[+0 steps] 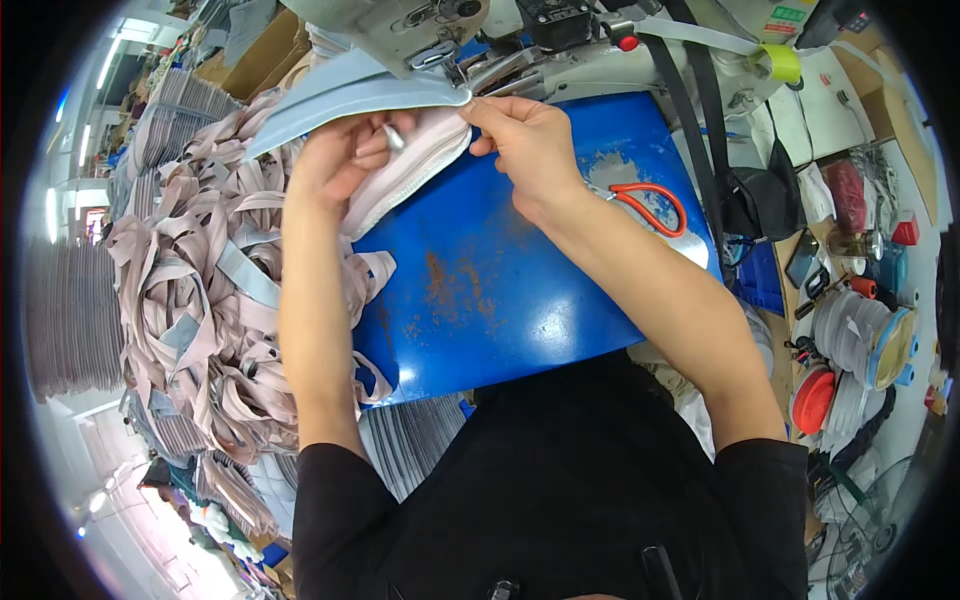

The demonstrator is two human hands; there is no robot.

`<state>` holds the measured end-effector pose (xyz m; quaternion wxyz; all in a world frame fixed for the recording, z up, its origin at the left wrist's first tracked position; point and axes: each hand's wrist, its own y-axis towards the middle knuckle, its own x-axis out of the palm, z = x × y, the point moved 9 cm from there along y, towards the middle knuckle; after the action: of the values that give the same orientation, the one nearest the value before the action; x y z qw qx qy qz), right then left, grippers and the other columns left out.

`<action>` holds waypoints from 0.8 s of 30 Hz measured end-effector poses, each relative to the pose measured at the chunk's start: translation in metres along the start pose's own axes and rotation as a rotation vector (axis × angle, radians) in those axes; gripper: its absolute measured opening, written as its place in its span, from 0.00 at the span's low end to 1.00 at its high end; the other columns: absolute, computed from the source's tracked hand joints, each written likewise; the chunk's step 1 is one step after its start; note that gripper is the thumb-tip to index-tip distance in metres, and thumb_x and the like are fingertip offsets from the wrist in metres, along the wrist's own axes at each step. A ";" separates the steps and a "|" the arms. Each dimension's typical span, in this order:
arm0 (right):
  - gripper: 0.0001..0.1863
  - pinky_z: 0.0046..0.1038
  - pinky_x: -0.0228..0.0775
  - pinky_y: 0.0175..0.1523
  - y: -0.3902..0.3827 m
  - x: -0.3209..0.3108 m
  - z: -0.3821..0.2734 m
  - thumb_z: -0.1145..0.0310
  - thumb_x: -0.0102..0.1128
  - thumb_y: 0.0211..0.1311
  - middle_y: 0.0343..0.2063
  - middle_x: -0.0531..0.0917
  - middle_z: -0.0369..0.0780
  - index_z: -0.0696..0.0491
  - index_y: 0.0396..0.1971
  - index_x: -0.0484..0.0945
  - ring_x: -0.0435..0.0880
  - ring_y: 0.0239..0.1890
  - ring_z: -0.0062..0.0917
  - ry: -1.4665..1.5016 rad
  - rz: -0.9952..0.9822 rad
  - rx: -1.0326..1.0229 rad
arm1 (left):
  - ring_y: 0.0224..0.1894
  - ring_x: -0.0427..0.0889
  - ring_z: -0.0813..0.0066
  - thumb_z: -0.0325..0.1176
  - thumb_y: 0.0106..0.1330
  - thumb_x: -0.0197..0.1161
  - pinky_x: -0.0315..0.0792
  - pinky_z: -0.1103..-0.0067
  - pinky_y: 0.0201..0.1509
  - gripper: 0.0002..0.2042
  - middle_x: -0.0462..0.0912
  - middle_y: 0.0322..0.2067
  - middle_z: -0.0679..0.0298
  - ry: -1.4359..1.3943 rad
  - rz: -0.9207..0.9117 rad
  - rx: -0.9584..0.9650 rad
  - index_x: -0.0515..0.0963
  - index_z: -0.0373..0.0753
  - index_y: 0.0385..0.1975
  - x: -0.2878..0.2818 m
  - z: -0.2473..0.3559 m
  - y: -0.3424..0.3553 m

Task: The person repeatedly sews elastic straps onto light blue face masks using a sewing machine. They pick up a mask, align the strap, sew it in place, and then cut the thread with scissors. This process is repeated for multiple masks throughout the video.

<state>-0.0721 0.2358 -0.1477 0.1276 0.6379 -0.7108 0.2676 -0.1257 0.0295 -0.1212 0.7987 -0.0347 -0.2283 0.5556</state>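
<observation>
Pale-blue fabric strip by blue table's far edge: right hand pinches its tip; left hand's grip unclear. I'd align edges, hands clear of sewing machine.

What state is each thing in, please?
Left hand: fingers curled, near the blue fabric.
Right hand: pinching at the fabric's tip.
Blue fabric: folded.
Pink strips: tangled, heaped.
Table: scraped, stained.
Red-handled tool: lying down, partly hidden.
Sewing machine: running or not, cannot tell.

A silvery object at the left grip is too small to identify.
</observation>
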 end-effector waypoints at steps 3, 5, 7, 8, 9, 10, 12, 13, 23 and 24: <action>0.12 0.22 0.71 0.31 -0.008 0.014 -0.001 0.66 0.74 0.63 0.31 0.88 0.38 0.61 0.36 0.88 0.84 0.26 0.20 0.016 -0.025 0.040 | 0.27 0.76 0.77 0.42 0.76 0.56 0.73 0.81 0.29 0.12 0.84 0.38 0.59 -0.768 -0.463 0.047 0.77 0.38 0.41 -0.015 -0.022 0.025; 0.13 0.22 0.71 0.29 -0.007 0.007 -0.003 0.65 0.73 0.64 0.32 0.88 0.39 0.61 0.36 0.87 0.87 0.27 0.21 0.020 -0.003 0.051 | 0.43 0.86 0.62 0.43 0.77 0.54 0.85 0.65 0.49 0.15 0.86 0.46 0.56 -0.698 0.321 0.220 0.78 0.38 0.50 -0.020 -0.033 0.036; 0.13 0.22 0.71 0.28 -0.008 0.009 -0.002 0.65 0.72 0.65 0.32 0.89 0.40 0.61 0.37 0.86 0.90 0.29 0.24 0.028 -0.019 0.075 | 0.49 0.87 0.56 0.42 0.76 0.56 0.84 0.59 0.59 0.16 0.86 0.48 0.56 -0.694 0.243 0.263 0.78 0.38 0.53 0.006 -0.029 0.025; 0.13 0.22 0.72 0.27 -0.008 0.009 -0.001 0.65 0.71 0.66 0.33 0.89 0.40 0.61 0.38 0.85 0.91 0.30 0.25 0.034 -0.026 0.083 | 0.47 0.88 0.61 0.38 0.75 0.59 0.85 0.63 0.58 0.15 0.85 0.49 0.57 -0.582 0.339 0.308 0.77 0.36 0.54 0.000 -0.033 0.017; 0.13 0.22 0.72 0.27 -0.007 0.007 0.000 0.65 0.71 0.66 0.33 0.89 0.40 0.62 0.38 0.84 0.91 0.31 0.26 0.043 -0.031 0.091 | 0.45 0.87 0.64 0.35 0.74 0.61 0.85 0.66 0.56 0.13 0.85 0.48 0.58 -0.389 0.449 0.350 0.78 0.36 0.52 -0.003 -0.038 0.000; 0.13 0.22 0.72 0.27 -0.005 0.007 0.001 0.65 0.70 0.66 0.33 0.89 0.41 0.62 0.39 0.84 0.92 0.32 0.27 0.057 -0.037 0.097 | 0.43 0.87 0.66 0.33 0.73 0.63 0.84 0.69 0.54 0.11 0.85 0.48 0.59 -0.189 0.554 0.390 0.79 0.35 0.50 -0.001 -0.044 -0.023; 0.14 0.23 0.73 0.28 -0.002 0.008 0.005 0.65 0.70 0.67 0.34 0.89 0.41 0.62 0.41 0.84 0.92 0.33 0.28 0.085 -0.056 0.097 | 0.41 0.87 0.67 0.28 0.71 0.64 0.83 0.72 0.49 0.07 0.85 0.47 0.59 0.363 0.596 0.403 0.80 0.34 0.45 0.009 -0.045 -0.058; 0.14 0.23 0.73 0.28 -0.004 0.010 0.008 0.65 0.69 0.67 0.34 0.89 0.41 0.62 0.41 0.83 0.93 0.33 0.28 0.097 -0.070 0.106 | 0.40 0.87 0.65 0.27 0.70 0.64 0.83 0.71 0.47 0.05 0.86 0.46 0.59 0.705 0.536 0.367 0.80 0.33 0.41 0.016 -0.049 -0.075; 0.13 0.31 0.81 0.34 -0.011 0.013 -0.009 0.66 0.69 0.61 0.34 0.87 0.41 0.60 0.38 0.86 0.88 0.36 0.29 -0.180 -0.104 0.067 | 0.37 0.84 0.49 0.20 0.56 0.64 0.80 0.61 0.41 0.09 0.82 0.43 0.53 1.646 -0.049 0.804 0.73 0.34 0.35 0.160 0.004 -0.116; 0.11 0.31 0.78 0.31 -0.012 0.015 -0.011 0.68 0.68 0.56 0.31 0.85 0.41 0.59 0.35 0.85 0.85 0.34 0.28 -0.250 -0.113 0.069 | 0.36 0.84 0.49 0.21 0.56 0.64 0.80 0.62 0.40 0.09 0.81 0.42 0.53 1.674 -0.071 0.803 0.73 0.34 0.35 0.169 0.004 -0.115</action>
<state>-0.0645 0.2289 -0.1286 0.0309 0.7094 -0.6743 0.2030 0.0199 0.1377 -0.0268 0.6719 -0.1384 0.6310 0.3623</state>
